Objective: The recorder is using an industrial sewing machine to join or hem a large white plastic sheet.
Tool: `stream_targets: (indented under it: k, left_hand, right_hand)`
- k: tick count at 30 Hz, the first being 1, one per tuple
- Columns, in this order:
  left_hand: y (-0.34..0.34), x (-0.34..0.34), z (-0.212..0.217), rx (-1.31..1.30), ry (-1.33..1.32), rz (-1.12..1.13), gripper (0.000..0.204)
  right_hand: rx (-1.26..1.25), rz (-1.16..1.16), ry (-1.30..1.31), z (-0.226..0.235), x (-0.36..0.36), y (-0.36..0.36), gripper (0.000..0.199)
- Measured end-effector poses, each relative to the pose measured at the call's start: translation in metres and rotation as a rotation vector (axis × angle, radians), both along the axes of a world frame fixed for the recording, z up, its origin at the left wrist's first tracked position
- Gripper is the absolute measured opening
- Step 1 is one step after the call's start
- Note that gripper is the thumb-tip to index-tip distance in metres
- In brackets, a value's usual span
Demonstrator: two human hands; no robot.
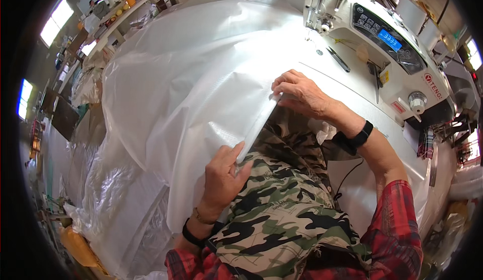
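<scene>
We rest our left hand (221, 177), thumb and fingers half spread, against the near end of the straight edge of the white plastic sheet (201, 89). This edge slants away rightward to our right hand (304, 95), which pinches it by the near edge of the table (352, 91), nearer to the sewing machine (362, 33).
</scene>
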State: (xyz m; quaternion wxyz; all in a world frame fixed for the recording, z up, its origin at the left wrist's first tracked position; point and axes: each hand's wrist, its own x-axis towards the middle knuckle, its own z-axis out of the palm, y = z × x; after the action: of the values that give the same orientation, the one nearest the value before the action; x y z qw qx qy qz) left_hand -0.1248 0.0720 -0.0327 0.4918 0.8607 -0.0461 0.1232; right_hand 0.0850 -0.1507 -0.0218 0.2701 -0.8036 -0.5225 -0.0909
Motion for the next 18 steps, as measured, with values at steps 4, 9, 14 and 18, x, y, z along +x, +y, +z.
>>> stream_targets:
  k: [4,9,14,18]
  left_hand:
    - [0.0,0.012,-0.008,0.177,-0.168,0.055,0.021]
    - [0.005,0.019,0.002,0.307,-0.187,0.076,0.012]
    - [0.015,0.018,0.0,0.317,-0.205,0.029,0.016]
    - [0.023,0.02,-0.004,0.117,-0.12,-0.007,0.024]
  right_hand:
    - [-0.101,0.034,-0.063,0.001,0.008,-0.003,0.013]
    - [-0.239,0.044,-0.133,0.009,0.018,0.002,0.015]
    - [-0.292,0.079,-0.203,0.01,0.034,0.005,0.02]
    - [-0.26,0.034,-0.213,0.01,0.053,0.002,0.023]
